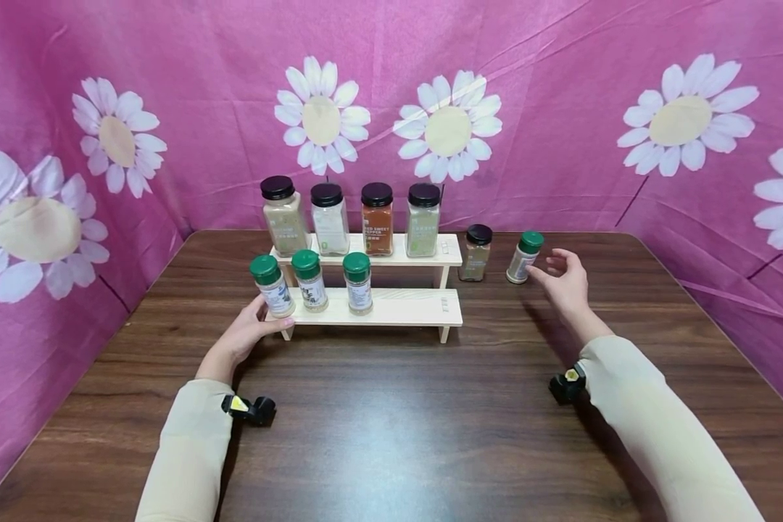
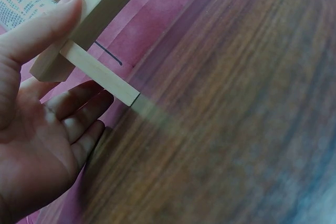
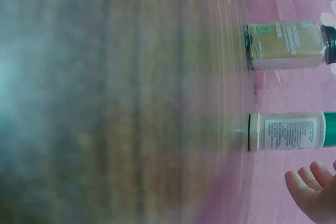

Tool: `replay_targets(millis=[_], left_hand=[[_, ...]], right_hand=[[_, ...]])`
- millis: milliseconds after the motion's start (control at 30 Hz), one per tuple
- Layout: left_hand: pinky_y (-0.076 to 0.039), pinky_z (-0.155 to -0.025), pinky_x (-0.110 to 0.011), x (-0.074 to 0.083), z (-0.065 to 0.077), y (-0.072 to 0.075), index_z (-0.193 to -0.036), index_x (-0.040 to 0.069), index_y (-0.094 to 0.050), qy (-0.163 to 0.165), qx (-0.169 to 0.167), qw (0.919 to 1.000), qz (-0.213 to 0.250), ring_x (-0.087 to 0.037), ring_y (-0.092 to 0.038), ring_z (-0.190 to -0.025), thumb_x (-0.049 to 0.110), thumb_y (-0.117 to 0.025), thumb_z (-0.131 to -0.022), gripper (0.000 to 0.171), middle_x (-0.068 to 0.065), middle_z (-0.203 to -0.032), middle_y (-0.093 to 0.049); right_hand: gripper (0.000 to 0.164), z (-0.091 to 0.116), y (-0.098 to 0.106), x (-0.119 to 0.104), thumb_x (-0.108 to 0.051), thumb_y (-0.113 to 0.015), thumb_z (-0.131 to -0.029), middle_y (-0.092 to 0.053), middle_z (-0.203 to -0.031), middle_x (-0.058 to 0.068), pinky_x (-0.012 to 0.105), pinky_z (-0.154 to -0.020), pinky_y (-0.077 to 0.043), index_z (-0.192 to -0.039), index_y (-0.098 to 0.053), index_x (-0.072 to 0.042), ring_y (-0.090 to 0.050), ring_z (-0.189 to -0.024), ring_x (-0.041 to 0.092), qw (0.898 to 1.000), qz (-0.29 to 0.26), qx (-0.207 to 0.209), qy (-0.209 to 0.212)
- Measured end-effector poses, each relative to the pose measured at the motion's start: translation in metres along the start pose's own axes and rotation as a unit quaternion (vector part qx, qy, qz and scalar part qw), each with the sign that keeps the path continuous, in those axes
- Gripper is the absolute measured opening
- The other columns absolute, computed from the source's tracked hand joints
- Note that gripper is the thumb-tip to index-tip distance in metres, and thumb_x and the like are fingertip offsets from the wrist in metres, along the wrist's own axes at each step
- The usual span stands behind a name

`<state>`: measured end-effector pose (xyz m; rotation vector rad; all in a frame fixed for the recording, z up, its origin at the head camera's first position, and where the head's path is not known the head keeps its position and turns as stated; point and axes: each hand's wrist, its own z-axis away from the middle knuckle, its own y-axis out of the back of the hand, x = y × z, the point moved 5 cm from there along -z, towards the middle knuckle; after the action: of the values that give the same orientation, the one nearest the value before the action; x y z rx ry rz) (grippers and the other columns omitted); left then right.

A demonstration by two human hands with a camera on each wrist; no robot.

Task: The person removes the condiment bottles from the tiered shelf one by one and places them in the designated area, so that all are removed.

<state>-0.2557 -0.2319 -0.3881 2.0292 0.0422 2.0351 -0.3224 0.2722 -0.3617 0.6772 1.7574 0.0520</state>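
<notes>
My left hand (image 1: 243, 335) is at the left end of a two-tier wooden rack (image 1: 404, 308). Its thumb lies along the lower board's front edge and the index finger passes behind the board, gripping that end. The other fingers (image 2: 84, 111) hang loosely curled beside the rack's leg. Just above the thumb stands a green-capped spice jar (image 1: 275, 290). On the right, my right hand (image 1: 566, 284) is beside another green-capped spice jar (image 1: 523, 259) upright on the table. Its fingers are relaxed, and a gap separates the fingertips (image 3: 294, 179) from that jar in the right wrist view.
Two more green-capped jars (image 1: 309, 283) share the lower tier. Several black-lidded jars (image 1: 377, 221) line the upper tier. A small black-lidded jar (image 1: 475, 254) stands right of the rack. Behind the brown table (image 1: 378, 435) hangs a pink flowered cloth (image 1: 235, 145).
</notes>
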Motion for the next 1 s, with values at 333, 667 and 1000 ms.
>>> replay_targets(millis=[333,667,1000], left_hand=[[-0.014,-0.097,-0.042,-0.002,0.000,0.002,-0.133,0.000,-0.024,-0.001,0.004,1.0000,-0.003,-0.028,-0.022,-0.118,0.005,-0.062,-0.077,0.068,-0.020,-0.130,-0.029],[-0.013,-0.097,-0.043,-0.002,-0.001,0.002,-0.134,0.001,-0.022,0.004,0.003,1.0000,-0.003,-0.028,-0.021,-0.118,0.006,-0.062,-0.078,0.069,-0.020,-0.131,-0.028],[-0.012,-0.098,-0.043,-0.001,-0.001,0.001,-0.134,0.002,-0.021,0.005,0.000,1.0000,-0.003,-0.028,-0.019,-0.120,0.007,-0.062,-0.078,0.070,-0.019,-0.132,-0.026]], right_hand=[[0.062,-0.001,-0.008,0.020,-0.028,-0.069,-0.072,-0.050,-0.106,0.014,0.021,-0.074,-0.040,-0.120,-0.040,-0.001,-0.049,-0.092,0.017,0.999,0.017,-0.023,0.020],[0.055,0.038,-0.010,-0.044,-0.014,-0.068,-0.073,-0.050,-0.105,0.024,0.018,-0.072,-0.039,-0.117,-0.041,0.006,-0.050,-0.093,0.031,0.997,-0.045,-0.055,0.040],[0.048,0.053,-0.019,-0.073,-0.003,-0.066,-0.073,-0.052,-0.102,0.015,0.026,-0.080,-0.038,-0.115,-0.044,0.006,-0.050,-0.087,0.010,0.993,-0.051,-0.080,0.064]])
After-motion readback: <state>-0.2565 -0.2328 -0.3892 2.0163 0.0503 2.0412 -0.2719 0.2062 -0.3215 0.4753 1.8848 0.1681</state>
